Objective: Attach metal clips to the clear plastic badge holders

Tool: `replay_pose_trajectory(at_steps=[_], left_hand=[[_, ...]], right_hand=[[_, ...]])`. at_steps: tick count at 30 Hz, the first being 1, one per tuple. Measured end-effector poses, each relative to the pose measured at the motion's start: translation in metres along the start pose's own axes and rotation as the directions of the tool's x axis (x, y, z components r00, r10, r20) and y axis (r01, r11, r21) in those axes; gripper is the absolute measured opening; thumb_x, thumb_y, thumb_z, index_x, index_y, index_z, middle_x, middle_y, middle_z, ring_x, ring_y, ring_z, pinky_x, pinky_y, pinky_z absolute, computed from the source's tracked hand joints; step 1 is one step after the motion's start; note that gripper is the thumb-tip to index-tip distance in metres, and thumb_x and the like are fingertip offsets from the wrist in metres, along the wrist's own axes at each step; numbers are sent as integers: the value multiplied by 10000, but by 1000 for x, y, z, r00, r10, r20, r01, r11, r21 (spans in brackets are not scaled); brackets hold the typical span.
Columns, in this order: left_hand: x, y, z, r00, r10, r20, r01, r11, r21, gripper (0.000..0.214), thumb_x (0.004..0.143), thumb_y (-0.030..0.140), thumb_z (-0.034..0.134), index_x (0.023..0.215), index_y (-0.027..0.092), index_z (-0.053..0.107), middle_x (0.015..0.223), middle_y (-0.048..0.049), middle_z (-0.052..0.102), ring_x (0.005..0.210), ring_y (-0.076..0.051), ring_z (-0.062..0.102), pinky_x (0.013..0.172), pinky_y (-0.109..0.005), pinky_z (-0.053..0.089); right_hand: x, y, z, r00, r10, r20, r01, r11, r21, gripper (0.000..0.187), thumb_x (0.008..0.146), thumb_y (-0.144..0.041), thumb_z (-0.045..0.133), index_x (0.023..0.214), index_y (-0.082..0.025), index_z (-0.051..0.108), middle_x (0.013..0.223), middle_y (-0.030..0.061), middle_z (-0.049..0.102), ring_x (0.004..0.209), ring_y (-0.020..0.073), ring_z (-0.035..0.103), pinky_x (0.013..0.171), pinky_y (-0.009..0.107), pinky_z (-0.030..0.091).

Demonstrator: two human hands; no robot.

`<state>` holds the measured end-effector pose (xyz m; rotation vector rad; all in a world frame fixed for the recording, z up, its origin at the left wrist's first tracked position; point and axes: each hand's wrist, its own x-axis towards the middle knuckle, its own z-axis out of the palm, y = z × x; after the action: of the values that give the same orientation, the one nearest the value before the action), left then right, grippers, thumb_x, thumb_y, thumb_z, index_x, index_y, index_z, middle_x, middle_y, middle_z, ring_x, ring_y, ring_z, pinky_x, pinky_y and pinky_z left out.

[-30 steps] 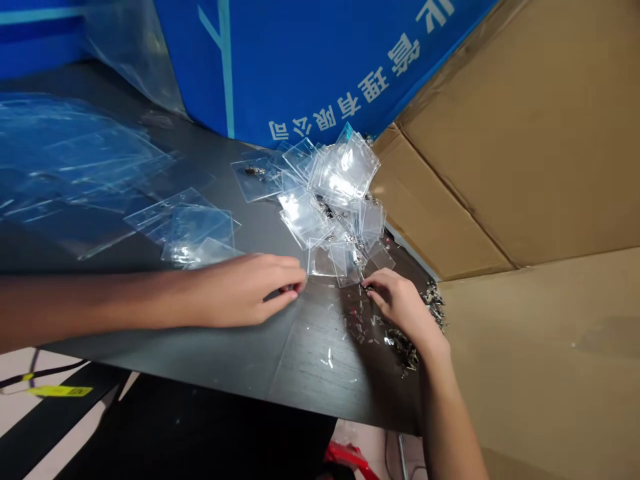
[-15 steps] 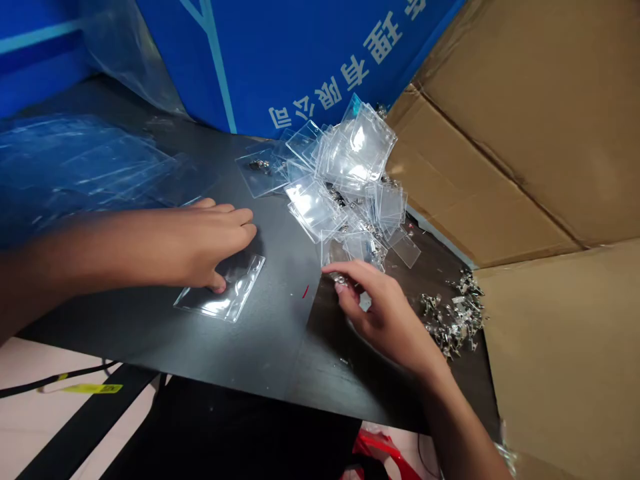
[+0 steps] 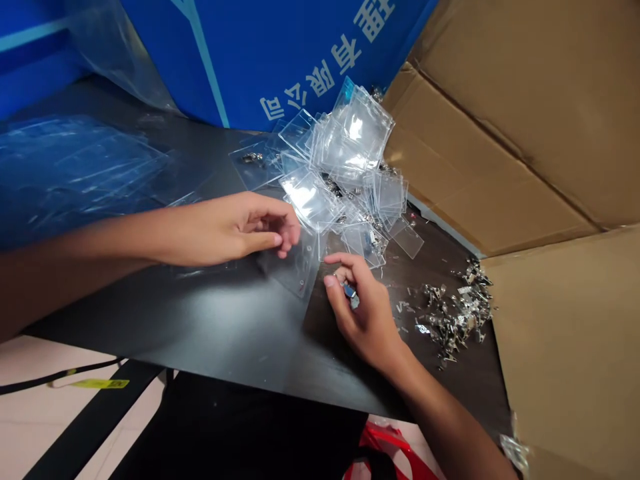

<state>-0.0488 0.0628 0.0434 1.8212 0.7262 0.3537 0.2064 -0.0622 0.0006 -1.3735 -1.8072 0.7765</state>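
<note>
My left hand (image 3: pixel 265 230) is raised a little above the dark table, its fingers curled and thumb pressed in on a clear plastic badge holder (image 3: pixel 299 270). The small holes at the holder's end point toward my right hand (image 3: pixel 367 310). That hand is bent round a small metal clip (image 3: pixel 350 291), partly hidden by the fingers, with thumb and forefinger tips apart. Beyond both hands lies a heap of clear badge holders (image 3: pixel 353 137) with metal clips among them. Right of my right hand is a pile of loose metal clips (image 3: pixel 460 313).
Large clear plastic sleeves (image 3: pixel 75 160) lie spread at the left. A blue panel with white lettering (image 3: pixel 300 47) stands behind the heap. Cardboard (image 3: pixel 550 133) walls the right side. Small plastic scraps (image 3: pixel 404 307) lie near the clips. The table's front edge runs close below my hands.
My left hand has lifted the badge holder off the table and carried it right, toward my right hand. My right hand stays near its place, with the clip now showing more inside it.
</note>
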Motion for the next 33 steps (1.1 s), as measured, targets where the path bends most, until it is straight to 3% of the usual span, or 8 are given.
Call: replay_pose_trajectory(at_steps=[4, 7, 10, 14, 20, 28, 33], left_hand=[[4, -8, 27, 996, -19, -89, -11, 945, -326, 237, 894, 255, 722, 1078, 219, 576, 891, 0, 617, 829, -168, 601, 782, -315, 483], [2, -12, 46, 999, -10, -43, -12, 882, -472, 383, 816, 241, 806, 1025, 245, 486, 879, 41, 454, 767, -128, 450, 699, -272, 427], [1, -15, 55, 1000, 22, 15, -12, 883, -470, 508, 801, 239, 902, 1017, 257, 443, 872, 60, 392, 746, -118, 386, 681, -267, 401], [3, -18, 55, 999, 20, -39, -37, 879, -475, 505, 846, 234, 900, 985, 254, 416, 865, 65, 381, 723, -107, 360, 641, -267, 363], [1, -18, 58, 998, 34, -50, -52, 909, -414, 425, 884, 201, 766, 1194, 226, 476, 932, 18, 513, 828, -143, 510, 722, -287, 441], [-4, -18, 63, 997, 73, 28, -58, 927, -370, 565, 905, 233, 766, 1367, 257, 442, 1067, -10, 527, 798, -132, 539, 716, -284, 508], [-4, -22, 64, 989, 136, -61, -148, 946, -288, 499, 916, 195, 760, 1337, 263, 501, 1121, -31, 498, 860, -147, 542, 681, -252, 514]], right_hand=[[0, 3, 2, 998, 56, -5, -56, 998, 17, 230, 1078, -297, 608, 1296, -228, 631, 749, -75, 505, 631, 139, 501, 641, 298, 416], [1, 7, 4, 995, 102, -5, -102, 993, 64, 272, 1060, -317, 638, 1315, -220, 644, 750, -69, 491, 660, 154, 520, 644, 306, 425], [1, 10, 5, 990, 138, 23, -139, 983, 117, 287, 1052, -330, 661, 1317, -225, 699, 745, -57, 522, 649, 159, 513, 627, 309, 425], [1, 7, 3, 989, 141, 45, -146, 982, 123, 176, 1052, -344, 681, 1138, -232, 787, 799, -14, 682, 655, 157, 564, 643, 310, 451], [-1, 1, 5, 994, 83, 72, -90, 989, 114, 120, 1051, -316, 725, 1063, -229, 806, 977, 33, 821, 798, 176, 695, 749, 310, 520], [-4, -3, 6, 982, 38, 184, -75, 977, 199, 231, 1093, -374, 736, 994, -223, 880, 836, 9, 737, 687, 142, 573, 649, 288, 442], [-3, -1, 5, 979, 10, 205, -51, 979, 196, 239, 1094, -369, 741, 979, -203, 869, 759, -13, 641, 673, 132, 530, 630, 274, 403]])
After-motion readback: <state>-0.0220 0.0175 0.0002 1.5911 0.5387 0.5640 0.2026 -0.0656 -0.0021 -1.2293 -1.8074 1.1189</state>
